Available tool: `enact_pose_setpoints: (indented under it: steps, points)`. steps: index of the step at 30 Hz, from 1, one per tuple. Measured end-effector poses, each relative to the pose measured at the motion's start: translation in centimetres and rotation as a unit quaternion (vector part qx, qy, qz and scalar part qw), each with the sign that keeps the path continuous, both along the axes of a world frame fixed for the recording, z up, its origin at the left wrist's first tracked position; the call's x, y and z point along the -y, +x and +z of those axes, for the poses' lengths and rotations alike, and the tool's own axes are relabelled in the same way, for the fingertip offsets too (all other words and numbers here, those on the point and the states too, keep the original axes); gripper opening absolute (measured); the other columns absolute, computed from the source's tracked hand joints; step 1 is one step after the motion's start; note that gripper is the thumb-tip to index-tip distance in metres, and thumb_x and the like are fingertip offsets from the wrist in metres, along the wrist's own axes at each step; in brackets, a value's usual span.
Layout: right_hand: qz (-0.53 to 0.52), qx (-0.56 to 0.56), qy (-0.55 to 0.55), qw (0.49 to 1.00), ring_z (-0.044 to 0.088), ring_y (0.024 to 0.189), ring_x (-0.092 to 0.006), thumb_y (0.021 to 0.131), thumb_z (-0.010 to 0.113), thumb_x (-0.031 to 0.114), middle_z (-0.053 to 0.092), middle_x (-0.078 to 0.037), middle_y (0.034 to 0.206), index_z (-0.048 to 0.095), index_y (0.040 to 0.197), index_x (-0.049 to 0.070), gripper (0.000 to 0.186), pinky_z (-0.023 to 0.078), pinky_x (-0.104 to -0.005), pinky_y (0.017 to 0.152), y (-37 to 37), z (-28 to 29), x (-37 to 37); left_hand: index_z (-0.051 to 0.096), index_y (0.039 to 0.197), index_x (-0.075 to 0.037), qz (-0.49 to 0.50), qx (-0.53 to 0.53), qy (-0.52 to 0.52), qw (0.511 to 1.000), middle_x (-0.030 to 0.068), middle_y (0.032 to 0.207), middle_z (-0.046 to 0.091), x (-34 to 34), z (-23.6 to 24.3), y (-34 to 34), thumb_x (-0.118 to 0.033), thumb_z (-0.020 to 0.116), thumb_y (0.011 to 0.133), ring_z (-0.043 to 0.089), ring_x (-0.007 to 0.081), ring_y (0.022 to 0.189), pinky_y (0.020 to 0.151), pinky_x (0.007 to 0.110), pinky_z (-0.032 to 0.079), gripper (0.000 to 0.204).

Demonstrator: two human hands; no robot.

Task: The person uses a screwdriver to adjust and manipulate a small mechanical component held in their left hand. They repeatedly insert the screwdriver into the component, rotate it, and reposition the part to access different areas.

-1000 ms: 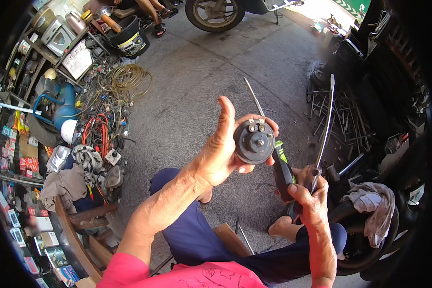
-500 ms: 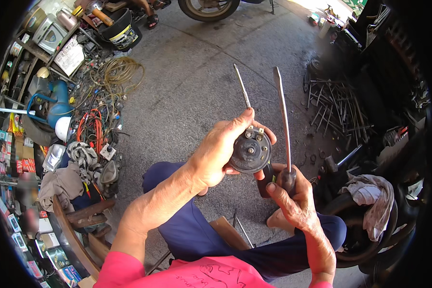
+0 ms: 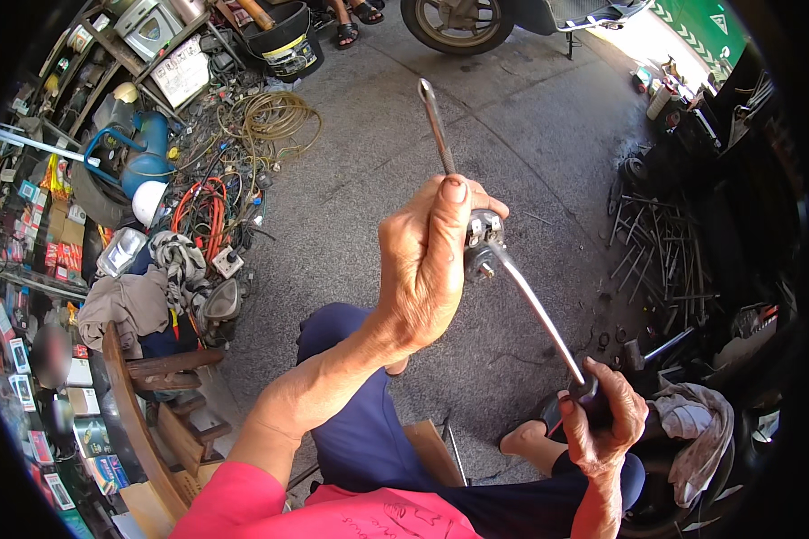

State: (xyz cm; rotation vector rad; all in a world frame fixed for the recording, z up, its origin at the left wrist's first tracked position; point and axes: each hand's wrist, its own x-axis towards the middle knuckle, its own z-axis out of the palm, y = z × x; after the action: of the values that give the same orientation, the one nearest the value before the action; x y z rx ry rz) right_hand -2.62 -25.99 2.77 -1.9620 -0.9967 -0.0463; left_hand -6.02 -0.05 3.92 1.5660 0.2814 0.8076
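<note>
My left hand is closed around a round black horn, held tilted, with metal terminals and a small screw post on its face. A second screwdriver sticks up past my left thumb, its handle hidden behind the hand. My right hand grips the dark handle of a long screwdriver. This shaft slants up to the left, and its tip meets the horn beside the terminals; whether it sits in a screw I cannot tell.
A wooden chair, rags and shelves of small boxes stand left. Cables and a coiled hose lie beyond. On the right are metal rods, a hammer and tyres. A motorbike wheel and another person's sandalled feet are ahead.
My left hand has lifted and tilted the horn upward. The right hand has moved right and down, tilting its screwdriver so that the tip now meets the horn.
</note>
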Motion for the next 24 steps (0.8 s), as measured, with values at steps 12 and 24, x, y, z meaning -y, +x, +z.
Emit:
enact_pose_setpoints:
  steps: [12,24]
  points:
    - [0.005,0.085,0.001,0.996,0.043,0.046,-0.0093,0.066,0.074,0.011,0.049,-0.001,0.056,0.068,0.106,-0.005,0.044,0.031,-0.0242,0.046,0.1,0.7,-0.7,0.066,0.089,0.004,-0.008,0.054,-0.044,0.998,0.0092,0.089,0.064,0.2,1.5,-0.8,-0.027,0.04,0.105,0.06,0.0086,0.071,0.061,0.022,0.047,0.044]
    - [-0.058,0.061,0.006,0.996,0.045,0.041,-0.0109,0.057,0.072,0.013,0.047,-0.002,0.052,0.069,0.102,-0.004,0.048,0.034,-0.0239,0.043,0.4,-0.1,-0.1,0.065,0.091,0.003,-0.018,0.076,-0.065,0.995,0.0109,0.087,0.066,-0.3,1.9,-0.9,-0.033,0.039,0.105,0.064,0.012,0.064,0.054,0.025,0.056,0.047]
